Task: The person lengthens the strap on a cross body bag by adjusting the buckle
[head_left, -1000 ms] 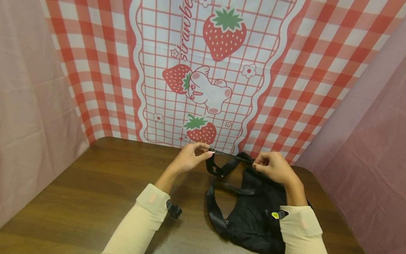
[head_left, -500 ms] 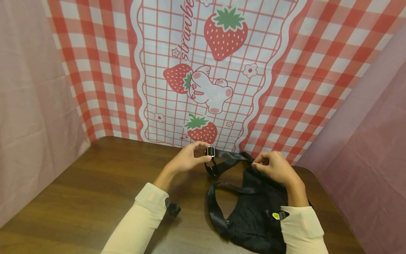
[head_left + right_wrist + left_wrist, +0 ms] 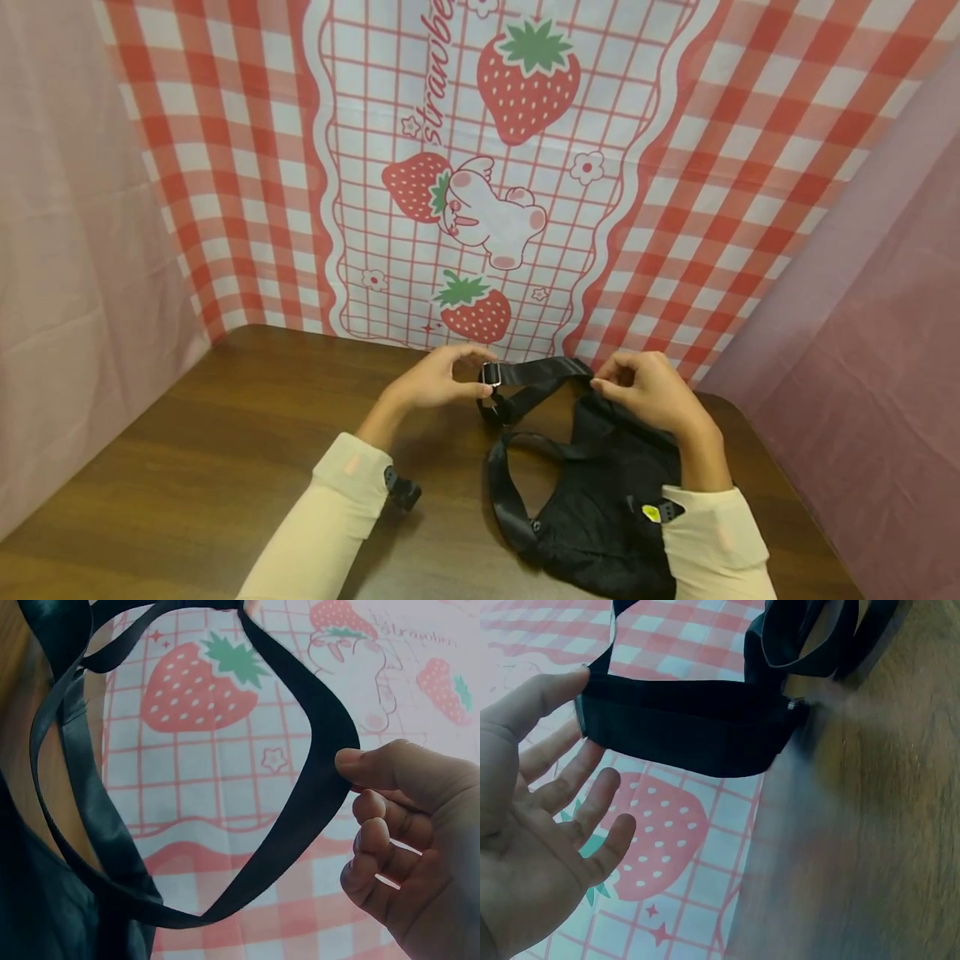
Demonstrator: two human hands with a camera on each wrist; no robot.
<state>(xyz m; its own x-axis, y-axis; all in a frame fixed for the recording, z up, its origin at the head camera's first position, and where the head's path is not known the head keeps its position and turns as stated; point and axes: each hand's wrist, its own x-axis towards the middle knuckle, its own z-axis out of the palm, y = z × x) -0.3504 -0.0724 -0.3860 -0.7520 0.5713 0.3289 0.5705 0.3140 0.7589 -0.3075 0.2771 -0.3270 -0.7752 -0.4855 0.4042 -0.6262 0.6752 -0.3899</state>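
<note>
A black fabric bag [image 3: 607,517] lies on the right of the table, its black straps reaching toward the far edge. My left hand [image 3: 435,381] pinches one strap [image 3: 540,372] at its metal slide buckle [image 3: 492,374], thumb in front and fingers behind. In the left wrist view the strap [image 3: 682,735] folds into a loop from the thumb tip, and the other fingers are spread. With thumb and forefinger my right hand [image 3: 652,392] pinches the same strap farther right. Its wrist view has the strap [image 3: 326,750] bent at the thumb, the remaining fingers curled beneath.
A second strap loop [image 3: 510,492] rests on the brown wooden table [image 3: 247,467] left of the bag. Behind the table hangs a red-and-white strawberry cloth [image 3: 465,100]. Pink curtains close off the left [image 3: 75,250] and right [image 3: 885,333] sides.
My left hand has shifted slightly left and down with the buckle, which has turned to face the head camera. The strap between the hands went from edge-on to flat. The right hand barely moved.
</note>
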